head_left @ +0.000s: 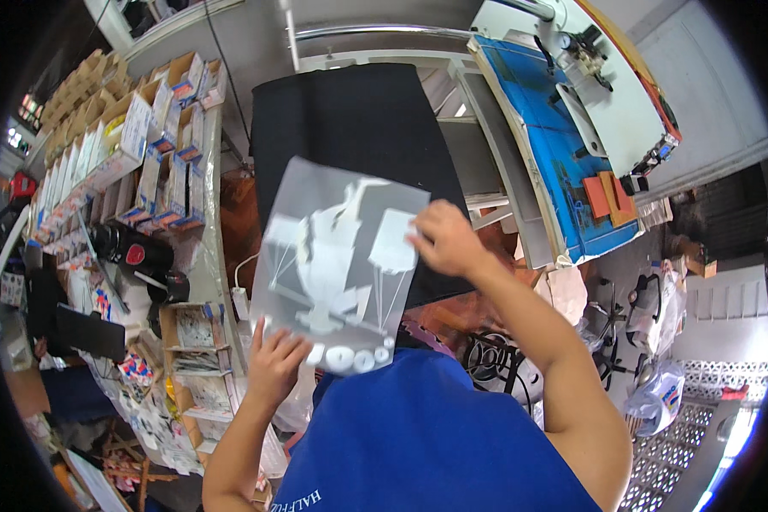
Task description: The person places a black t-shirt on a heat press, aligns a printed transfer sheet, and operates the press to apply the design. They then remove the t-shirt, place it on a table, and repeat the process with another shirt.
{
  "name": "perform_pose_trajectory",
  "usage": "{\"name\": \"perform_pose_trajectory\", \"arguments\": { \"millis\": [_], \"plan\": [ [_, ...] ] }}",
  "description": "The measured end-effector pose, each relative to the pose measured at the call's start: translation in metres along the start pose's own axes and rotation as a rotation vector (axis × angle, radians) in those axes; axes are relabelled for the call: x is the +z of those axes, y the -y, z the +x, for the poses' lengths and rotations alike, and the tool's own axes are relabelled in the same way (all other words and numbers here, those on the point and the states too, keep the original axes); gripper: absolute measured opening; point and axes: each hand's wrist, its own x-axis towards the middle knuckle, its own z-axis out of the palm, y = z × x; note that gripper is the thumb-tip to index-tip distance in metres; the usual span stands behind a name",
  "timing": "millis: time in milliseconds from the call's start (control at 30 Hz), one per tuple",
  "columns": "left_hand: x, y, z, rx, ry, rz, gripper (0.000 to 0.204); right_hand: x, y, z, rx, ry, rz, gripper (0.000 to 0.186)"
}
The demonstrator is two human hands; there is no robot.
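Note:
Between my hands is a translucent film sheet [324, 286] bearing white shapes, with several white discs along its lower edge. My right hand [443, 239] pinches the sheet's right edge near the upper corner. Down at the lower left edge, my left hand [277, 363] has its fingers over the sheet; the thumb's grip is partly hidden. The sheet is tilted and overlaps a black cloth [341, 111] that lies flat in front of me. From this view I cannot tell whether the sheet touches the cloth.
To the right stands a blue-topped, wood-edged surface [529, 111] with orange-red blocks [601, 200] on it. A white machine with a gauge [606, 60] overhangs it. Shelves of cardboard boxes [136, 128] fill the left, above a wooden compartment rack [198, 371]. A black chair [614, 324] is at the right.

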Motion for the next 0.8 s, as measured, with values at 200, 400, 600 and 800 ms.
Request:
{"name": "perform_pose_trajectory", "arguments": {
  "millis": [200,400,600,800],
  "plan": [
    [-0.167,0.006,-0.002,-0.473,0.09,-0.585,0.022,0.011,-0.064,0.055,0.141,-0.13,-0.159,0.066],
    [-0.264,-0.019,0.013,-0.377,0.063,-0.427,0.02,-0.08,0.053,-0.107,-0.107,0.54,0.104,0.045],
    [-0.299,-0.026,0.098,-0.037,0.675,-0.41,0.018,-0.08,0.009,-0.055,0.257,-0.155,0.092,0.022],
    [-0.3,0.008,0.109,-0.432,0.506,-0.48,0.019,-0.082,0.014,-0.009,0.327,-0.304,0.346,0.022]
  ]
}}
